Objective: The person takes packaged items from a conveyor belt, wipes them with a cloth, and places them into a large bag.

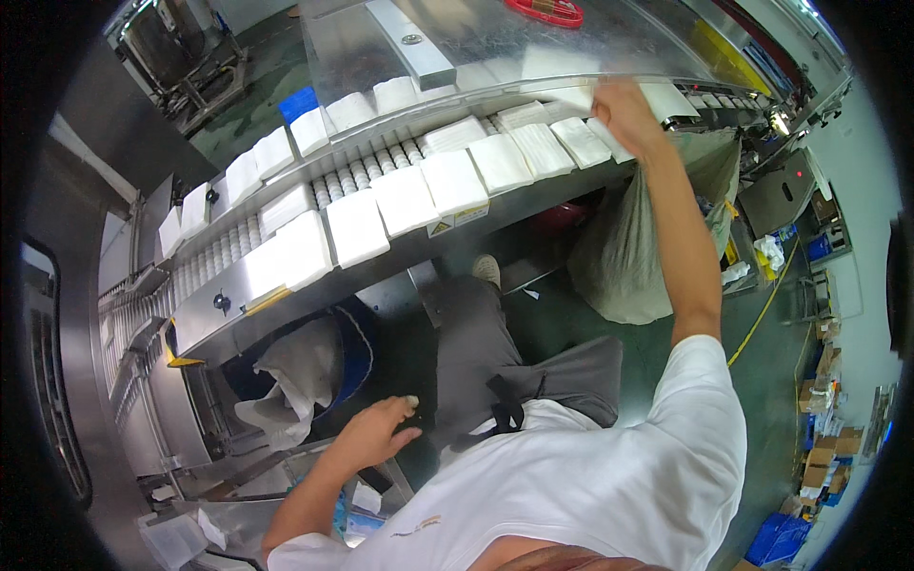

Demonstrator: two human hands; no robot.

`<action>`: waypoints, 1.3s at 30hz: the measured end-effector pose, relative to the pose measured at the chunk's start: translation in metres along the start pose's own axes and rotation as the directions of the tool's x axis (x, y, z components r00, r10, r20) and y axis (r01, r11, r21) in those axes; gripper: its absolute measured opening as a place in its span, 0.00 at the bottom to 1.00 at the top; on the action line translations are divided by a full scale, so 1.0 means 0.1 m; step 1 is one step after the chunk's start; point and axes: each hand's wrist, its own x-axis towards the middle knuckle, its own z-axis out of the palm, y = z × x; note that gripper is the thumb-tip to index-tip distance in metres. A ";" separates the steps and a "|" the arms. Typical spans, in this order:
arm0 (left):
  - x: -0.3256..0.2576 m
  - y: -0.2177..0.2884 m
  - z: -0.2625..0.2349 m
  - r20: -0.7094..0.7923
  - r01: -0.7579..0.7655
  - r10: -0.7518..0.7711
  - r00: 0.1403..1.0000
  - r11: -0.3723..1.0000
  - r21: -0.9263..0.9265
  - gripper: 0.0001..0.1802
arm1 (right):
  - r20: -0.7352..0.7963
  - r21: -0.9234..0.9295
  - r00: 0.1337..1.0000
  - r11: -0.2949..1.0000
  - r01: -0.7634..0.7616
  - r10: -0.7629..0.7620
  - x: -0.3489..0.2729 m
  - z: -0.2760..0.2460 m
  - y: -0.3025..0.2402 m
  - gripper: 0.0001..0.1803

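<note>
Right hand is seen reaching onto the conveyor, grip unclear, among many white tissue stacks left there; left hand hangs open below it.

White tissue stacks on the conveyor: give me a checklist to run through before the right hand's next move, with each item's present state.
1. Right hand has reached the far end of the conveyor: ok, it is raised over the white tissue stacks there.
2. Right hand has a grip on a stack: cannot tell, the fingers are blurred.
3. Left hand is clear of the belt: ok, it hangs low beside the grey trousers, holding nothing.
4. Stacks lie in orderly rows: ok, they sit side by side along the curve.
5. Grey sack is in reach under the right arm: ok, it hangs just below the conveyor edge.
</note>
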 end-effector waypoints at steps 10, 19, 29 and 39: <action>0.18 0.59 -0.38 -0.263 -0.174 -0.072 0.962 0.581 -0.795 0.42 | 0.418 0.660 0.905 0.713 -0.238 -0.085 -1.69 1.40 -0.82 0.32; 0.36 0.52 -0.21 -0.631 -0.573 0.096 0.770 0.540 -0.617 0.41 | 0.540 0.807 0.827 0.378 -0.455 -0.157 -2.35 2.46 -0.82 0.30; 0.20 0.67 -0.33 -0.686 -0.479 0.161 0.710 0.824 -0.303 0.25 | 0.461 0.888 0.860 0.122 -0.444 -0.218 -2.59 2.99 -0.68 0.27; 0.35 0.41 -0.09 -0.507 -0.278 -0.264 0.820 0.591 -0.757 0.18 | 0.569 0.650 0.813 0.674 -0.351 -0.125 -2.61 2.79 -0.68 0.28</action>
